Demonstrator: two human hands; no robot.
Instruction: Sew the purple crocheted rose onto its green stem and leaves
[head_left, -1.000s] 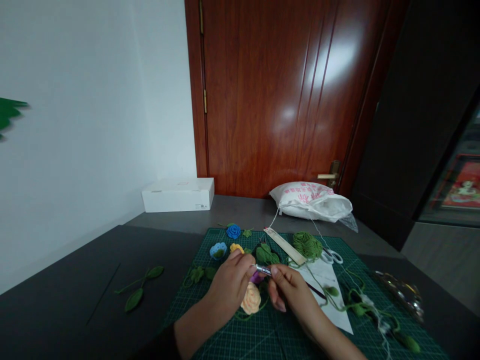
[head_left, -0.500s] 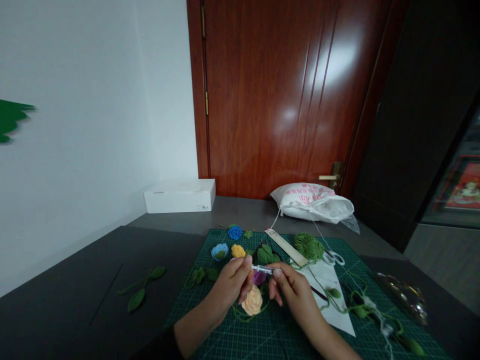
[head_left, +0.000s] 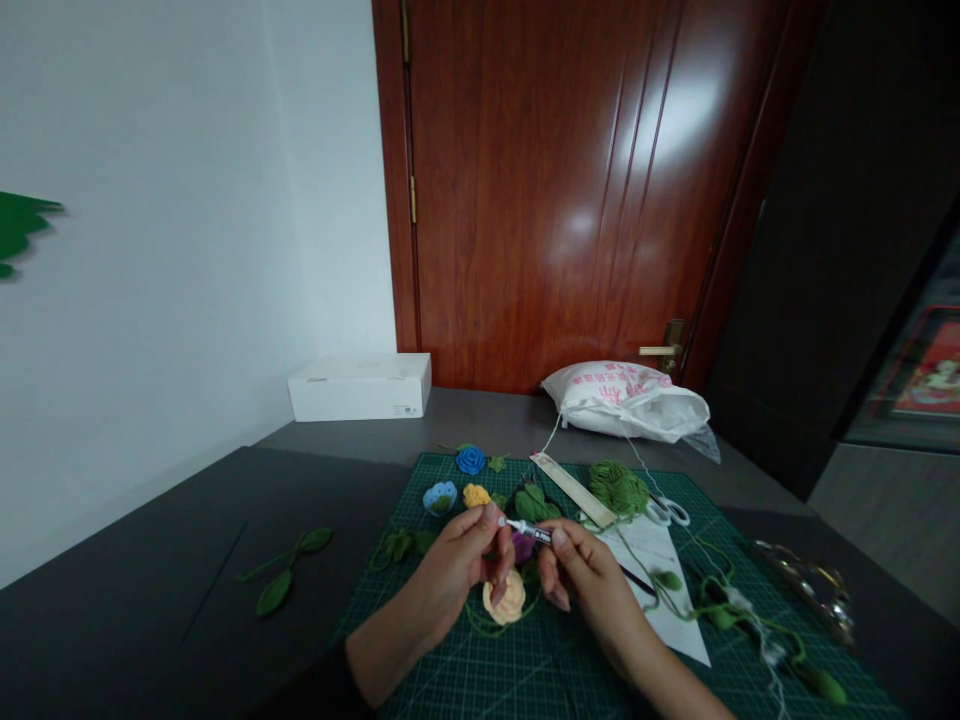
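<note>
Slim metal tube (head_left: 531, 531), black-banded with a pale pointed tip, sits at the centre of your view, raised over the green gridded cutting mat (head_left: 420, 670) and aimed toward 9 o'clock. Your right hand (head_left: 581, 580) has its grip closed on the barrel, thumb and fingers pinching it. Your left hand (head_left: 456, 572) stands just beside the tip with its fingers curled upward; whether that grip holds anything, you cannot tell from this view. Below your hands, at 6 o'clock, lies a peach crochet rose (head_left: 504, 598), soft and looped, with a green strand (head_left: 487, 630) curving around it. A purple crochet flower (head_left: 523, 547) shows between your hands. Toward 11 o'clock sit a yellow crochet flower (head_left: 476, 495) and a blue crochet rose (head_left: 470, 460). Toward 2 o'clock, a nubbly ball of green yarn (head_left: 617, 490) rests near scissors (head_left: 670, 512). The mat lies on a dark tabletop (head_left: 150, 570).
</note>
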